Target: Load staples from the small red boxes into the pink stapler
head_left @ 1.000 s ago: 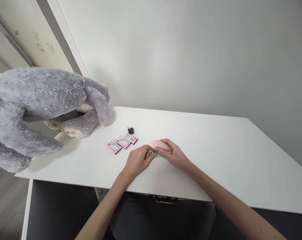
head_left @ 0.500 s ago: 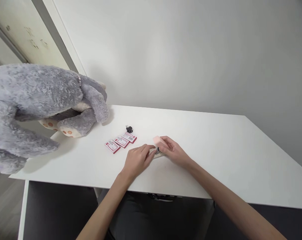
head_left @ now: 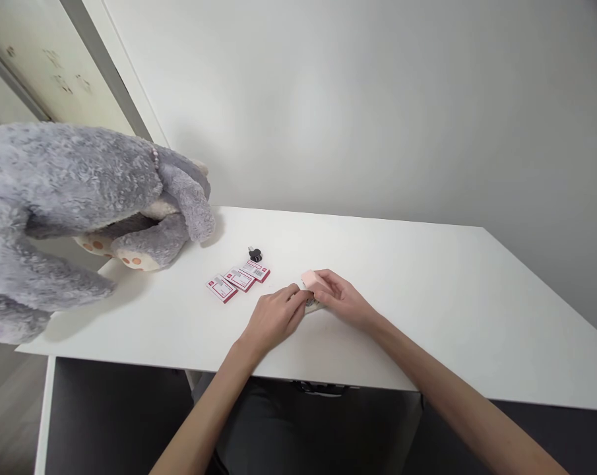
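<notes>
My right hand [head_left: 345,300] is closed around a small stapler, holding its pink top [head_left: 316,283] tilted up above a cream base [head_left: 318,307] on the table. My left hand [head_left: 276,316] is closed too, with its fingertips pressed at the stapler's left end, between top and base. Those fingertips hide most of the inner part, and anything small in them cannot be made out. Three flat white-and-red boxes [head_left: 239,279] lie to the left of my hands in a slanting row. Just behind them is a small black object [head_left: 255,254] with a pale end.
A big grey plush toy [head_left: 80,171] leans over the left end of the white table [head_left: 427,297]. A plain wall [head_left: 352,119] runs along the table's back edge. The front edge lies close below my wrists.
My left fingertips have moved in closer over the stapler's inner part and now cover more of it. The pink top has shifted slightly. The boxes and black object have stayed in place.
</notes>
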`<action>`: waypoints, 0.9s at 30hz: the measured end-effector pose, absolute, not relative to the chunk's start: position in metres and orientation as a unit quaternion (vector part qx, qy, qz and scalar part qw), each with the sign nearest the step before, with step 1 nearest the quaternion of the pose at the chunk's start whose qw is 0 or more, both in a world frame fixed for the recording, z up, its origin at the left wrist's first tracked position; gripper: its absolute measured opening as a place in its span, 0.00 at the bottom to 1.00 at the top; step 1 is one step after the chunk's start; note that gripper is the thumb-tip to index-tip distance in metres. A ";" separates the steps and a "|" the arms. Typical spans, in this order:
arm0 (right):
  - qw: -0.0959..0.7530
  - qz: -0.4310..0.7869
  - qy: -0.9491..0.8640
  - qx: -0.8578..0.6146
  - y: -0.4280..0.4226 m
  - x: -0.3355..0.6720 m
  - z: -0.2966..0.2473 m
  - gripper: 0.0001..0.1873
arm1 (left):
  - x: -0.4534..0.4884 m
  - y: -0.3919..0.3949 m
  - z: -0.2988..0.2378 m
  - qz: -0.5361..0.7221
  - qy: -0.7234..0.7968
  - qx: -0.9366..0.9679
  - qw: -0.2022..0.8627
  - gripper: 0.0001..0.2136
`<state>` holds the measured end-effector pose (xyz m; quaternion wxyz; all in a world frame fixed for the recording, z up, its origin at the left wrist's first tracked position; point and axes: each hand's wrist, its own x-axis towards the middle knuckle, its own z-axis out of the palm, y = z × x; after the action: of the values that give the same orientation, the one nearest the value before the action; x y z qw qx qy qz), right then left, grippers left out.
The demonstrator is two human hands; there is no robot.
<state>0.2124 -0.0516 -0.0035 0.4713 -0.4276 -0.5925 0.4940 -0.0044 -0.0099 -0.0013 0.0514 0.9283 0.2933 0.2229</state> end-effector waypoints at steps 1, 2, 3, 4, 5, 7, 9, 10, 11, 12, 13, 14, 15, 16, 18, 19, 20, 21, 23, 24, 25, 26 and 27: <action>0.469 0.497 -0.593 -0.425 -0.052 0.212 -0.003 0.24 | -0.004 -0.010 -0.001 0.223 0.294 0.928 0.052 0.12; 0.466 0.500 -0.595 -0.423 -0.052 0.212 -0.003 0.24 | -0.004 -0.010 -0.001 0.223 0.294 0.928 0.054 0.11; 0.463 0.501 -0.598 -0.422 -0.053 0.212 -0.002 0.25 | -0.004 -0.010 -0.001 0.224 0.294 0.927 0.056 0.11; 0.460 0.500 -0.601 -0.422 -0.053 0.212 -0.002 0.25 | -0.004 -0.010 0.000 0.226 0.294 0.927 0.059 0.10; 0.458 0.498 -0.603 -0.422 -0.053 0.212 -0.001 0.26 | -0.004 -0.011 0.000 0.228 0.294 0.926 0.062 0.10; 0.457 0.493 -0.609 -0.420 -0.054 0.211 0.000 0.27 | -0.004 -0.011 0.000 0.235 0.297 0.923 0.066 0.09; 0.456 0.493 -0.613 -0.415 -0.054 0.211 0.002 0.28 | -0.004 -0.012 0.000 0.241 0.300 0.920 0.068 0.09; 0.455 0.494 -0.615 -0.414 -0.054 0.211 0.002 0.28 | -0.004 -0.012 0.000 0.245 0.302 0.919 0.069 0.09; 0.453 0.494 -0.615 -0.414 -0.055 0.210 0.003 0.28 | -0.003 -0.012 0.000 0.248 0.304 0.917 0.069 0.09; 0.452 0.495 -0.616 -0.415 -0.055 0.210 0.003 0.27 | -0.003 -0.012 0.000 0.251 0.305 0.916 0.068 0.09; 0.451 0.495 -0.615 -0.416 -0.055 0.210 0.004 0.27 | -0.003 -0.012 0.000 0.254 0.306 0.915 0.067 0.09; 0.450 0.496 -0.615 -0.416 -0.055 0.210 0.004 0.27 | -0.003 -0.012 0.000 0.258 0.306 0.914 0.066 0.09; 0.450 0.497 -0.615 -0.415 -0.055 0.211 0.004 0.27 | -0.003 -0.013 0.000 0.263 0.307 0.913 0.065 0.09; 0.451 0.498 -0.615 -0.412 -0.055 0.211 0.004 0.27 | -0.003 -0.013 0.001 0.267 0.306 0.911 0.066 0.08; 0.455 0.501 -0.612 -0.409 -0.054 0.211 0.003 0.28 | -0.003 -0.014 0.003 0.276 0.310 0.907 0.075 0.08; 0.456 0.502 -0.611 -0.409 -0.054 0.211 0.003 0.28 | -0.003 -0.014 0.004 0.282 0.315 0.903 0.083 0.07; 0.456 0.502 -0.609 -0.411 -0.054 0.211 0.003 0.28 | -0.003 -0.014 0.005 0.288 0.321 0.897 0.093 0.07; 0.456 0.503 -0.607 -0.413 -0.054 0.211 0.003 0.28 | -0.004 -0.015 0.006 0.297 0.326 0.891 0.106 0.07; 0.458 0.504 -0.603 -0.416 -0.053 0.211 0.002 0.28 | -0.005 -0.015 0.008 0.321 0.339 0.873 0.139 0.05; 0.460 0.504 -0.601 -0.416 -0.053 0.211 0.001 0.28 | -0.005 -0.015 0.009 0.336 0.346 0.861 0.160 0.04; 0.465 0.503 -0.598 -0.416 -0.053 0.211 0.000 0.28 | -0.006 -0.015 0.009 0.352 0.354 0.847 0.181 0.04; 0.471 0.502 -0.595 -0.416 -0.052 0.211 -0.001 0.27 | -0.007 -0.014 0.009 0.367 0.364 0.832 0.201 0.04; 0.476 0.499 -0.591 -0.417 -0.052 0.211 -0.002 0.26 | -0.007 -0.014 0.008 0.379 0.374 0.818 0.219 0.05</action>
<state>0.2109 -0.0519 -0.0025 0.4764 -0.4171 -0.5915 0.4992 -0.0071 -0.0139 0.0079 0.2186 0.8176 0.3742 0.3791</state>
